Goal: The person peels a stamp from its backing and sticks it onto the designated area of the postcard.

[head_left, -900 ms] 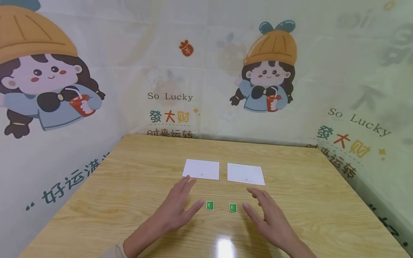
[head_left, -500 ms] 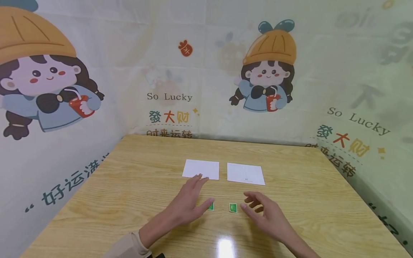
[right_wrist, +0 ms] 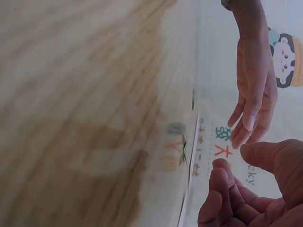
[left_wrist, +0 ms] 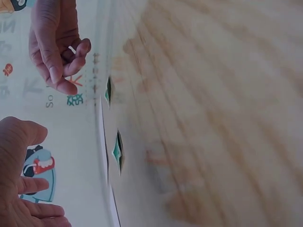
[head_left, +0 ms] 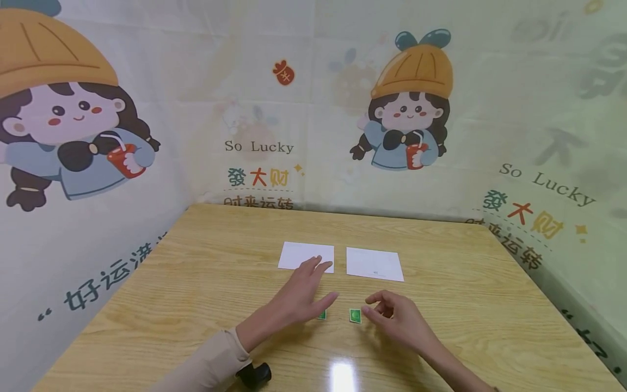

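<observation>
Two small green squares with pale borders, like stamps, lie on the table. My left hand (head_left: 300, 296) reaches over the left green square (head_left: 321, 315), its thumb partly hiding it and its fingers overlapping the left white card (head_left: 296, 255) in the head view. Just right of the right green square (head_left: 355, 316) is my right hand (head_left: 400, 318), fingers loosely bent, thumb tip at the square's edge. Neither hand holds anything. The left wrist view shows one green square (left_wrist: 117, 152) with raised corners.
A right white card (head_left: 374, 264) lies flat beside the left one, beyond the green squares. The wooden table (head_left: 235, 234) ends at a printed cloth backdrop (head_left: 323, 109) behind and at both sides. Something black (head_left: 256, 375) sits below my left sleeve.
My left hand has moved right and forward, now partly covering the left green square. The right hand has shifted slightly left, its fingers more bent. Squares and cards lie as before.
</observation>
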A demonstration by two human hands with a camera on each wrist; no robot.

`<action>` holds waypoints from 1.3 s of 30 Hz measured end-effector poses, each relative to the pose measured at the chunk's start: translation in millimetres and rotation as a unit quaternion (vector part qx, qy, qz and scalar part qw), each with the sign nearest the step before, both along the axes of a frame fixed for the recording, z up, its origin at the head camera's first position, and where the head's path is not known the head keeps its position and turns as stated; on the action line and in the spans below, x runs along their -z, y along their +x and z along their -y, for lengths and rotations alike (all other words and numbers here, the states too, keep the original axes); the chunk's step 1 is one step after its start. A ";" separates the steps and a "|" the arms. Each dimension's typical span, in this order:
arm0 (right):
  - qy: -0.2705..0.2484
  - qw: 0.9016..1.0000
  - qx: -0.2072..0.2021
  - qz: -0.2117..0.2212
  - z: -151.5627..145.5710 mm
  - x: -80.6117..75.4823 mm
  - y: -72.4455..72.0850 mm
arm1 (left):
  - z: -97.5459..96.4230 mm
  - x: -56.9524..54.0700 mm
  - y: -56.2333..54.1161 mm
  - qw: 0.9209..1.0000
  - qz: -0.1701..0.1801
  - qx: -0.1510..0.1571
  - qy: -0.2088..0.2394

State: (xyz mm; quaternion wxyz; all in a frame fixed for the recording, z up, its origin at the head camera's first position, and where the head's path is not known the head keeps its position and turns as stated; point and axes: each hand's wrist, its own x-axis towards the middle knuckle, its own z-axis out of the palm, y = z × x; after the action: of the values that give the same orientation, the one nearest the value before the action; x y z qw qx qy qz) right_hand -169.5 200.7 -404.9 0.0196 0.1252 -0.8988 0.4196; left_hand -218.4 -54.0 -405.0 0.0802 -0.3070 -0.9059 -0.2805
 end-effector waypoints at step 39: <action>0.013 0.995 -0.058 0.077 2.9 8.7 -29.7 | -61.7 13.1 -69.4 0.996 0.024 -0.035 -0.081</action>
State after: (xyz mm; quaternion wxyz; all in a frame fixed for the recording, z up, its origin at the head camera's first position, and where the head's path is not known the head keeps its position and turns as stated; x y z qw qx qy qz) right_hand -199.2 197.9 -413.6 -0.0754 0.1449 -0.8944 0.4164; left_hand -287.9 7.7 -418.1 0.0430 -0.2734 -0.9376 -0.2107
